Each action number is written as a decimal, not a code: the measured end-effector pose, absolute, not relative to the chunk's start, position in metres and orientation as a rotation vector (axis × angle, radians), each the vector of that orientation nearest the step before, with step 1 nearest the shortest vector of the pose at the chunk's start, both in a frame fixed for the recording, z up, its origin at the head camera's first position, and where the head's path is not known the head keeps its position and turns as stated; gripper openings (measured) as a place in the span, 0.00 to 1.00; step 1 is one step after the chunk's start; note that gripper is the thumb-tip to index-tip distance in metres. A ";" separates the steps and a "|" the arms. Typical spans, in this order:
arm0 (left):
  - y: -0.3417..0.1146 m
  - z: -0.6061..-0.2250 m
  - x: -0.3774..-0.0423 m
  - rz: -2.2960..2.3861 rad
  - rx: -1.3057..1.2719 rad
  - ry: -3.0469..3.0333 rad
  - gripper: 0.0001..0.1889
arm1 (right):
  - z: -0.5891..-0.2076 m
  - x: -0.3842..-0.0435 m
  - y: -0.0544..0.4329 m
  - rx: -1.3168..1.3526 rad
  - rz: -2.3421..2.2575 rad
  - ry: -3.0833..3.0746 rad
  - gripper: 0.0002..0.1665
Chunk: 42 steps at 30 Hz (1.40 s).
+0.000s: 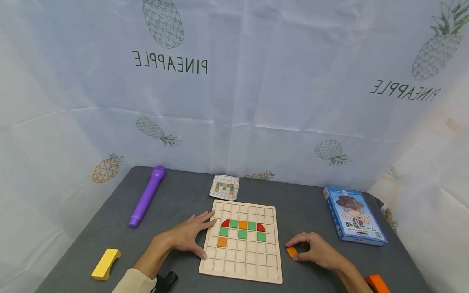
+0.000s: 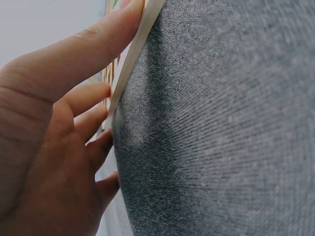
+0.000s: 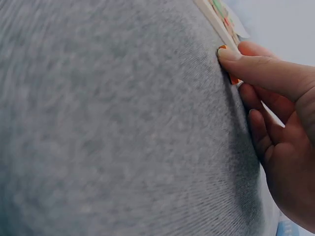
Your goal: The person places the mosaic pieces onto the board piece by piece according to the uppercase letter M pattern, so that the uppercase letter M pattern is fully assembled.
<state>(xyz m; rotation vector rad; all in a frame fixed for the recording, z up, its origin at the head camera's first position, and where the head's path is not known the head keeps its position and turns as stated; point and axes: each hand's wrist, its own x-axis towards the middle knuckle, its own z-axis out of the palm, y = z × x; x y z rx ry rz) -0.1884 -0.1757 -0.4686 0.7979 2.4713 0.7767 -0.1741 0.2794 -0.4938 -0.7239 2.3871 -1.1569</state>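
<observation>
A wooden grid board [image 1: 239, 266] lies on the dark grey table, with square green and orange tiles and two red quarter-round tiles set in its upper cells. My left hand [image 1: 188, 234] rests at the board's left edge, fingers spread, with the thumb on the rim in the left wrist view. Right of the board, my right hand [image 1: 316, 250] pinches an orange square tile [image 1: 291, 252] between thumb and fingers, low over the table. In the right wrist view the thumb covers part of the orange tile [image 3: 234, 78].
Behind the board lies a small pattern card [image 1: 224, 187]. A purple microphone-shaped stick [image 1: 147, 197] and a yellow arched block [image 1: 106, 264] are on the left. On the right are a blue game box [image 1: 354, 215] and an orange block [image 1: 377, 283]. A pineapple-print curtain [image 1: 249, 89] hangs behind.
</observation>
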 end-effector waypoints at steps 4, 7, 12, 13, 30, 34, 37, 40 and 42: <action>-0.175 -0.469 -0.189 0.778 0.789 2.469 0.58 | -0.490 -0.176 0.277 -0.686 -1.195 2.376 0.17; -0.175 -0.469 -0.189 0.780 0.780 2.471 0.58 | -0.487 -0.178 0.276 -0.655 -1.222 2.377 0.16; -0.176 -0.468 -0.189 0.774 0.781 2.471 0.58 | -0.483 -0.180 0.274 -0.648 -1.226 2.429 0.13; -0.176 -0.468 -0.188 0.774 0.783 2.470 0.58 | -0.483 -0.181 0.273 -0.644 -1.227 2.441 0.13; -0.174 -0.468 -0.189 0.763 0.748 2.476 0.58 | -0.484 -0.181 0.258 -0.682 -1.262 2.486 0.12; -0.174 -0.469 -0.190 0.759 0.741 2.478 0.58 | -0.484 -0.179 0.249 -0.683 -1.267 2.475 0.12; -0.174 -0.469 -0.190 0.753 0.741 2.478 0.58 | -0.485 -0.178 0.242 -0.673 -1.259 2.476 0.12; -0.174 -0.469 -0.190 0.757 0.742 2.476 0.58 | -0.485 -0.177 0.235 -0.676 -1.247 2.485 0.12; -0.173 -0.469 -0.190 0.758 0.741 2.476 0.58 | -0.486 -0.176 0.230 -0.671 -1.247 2.484 0.12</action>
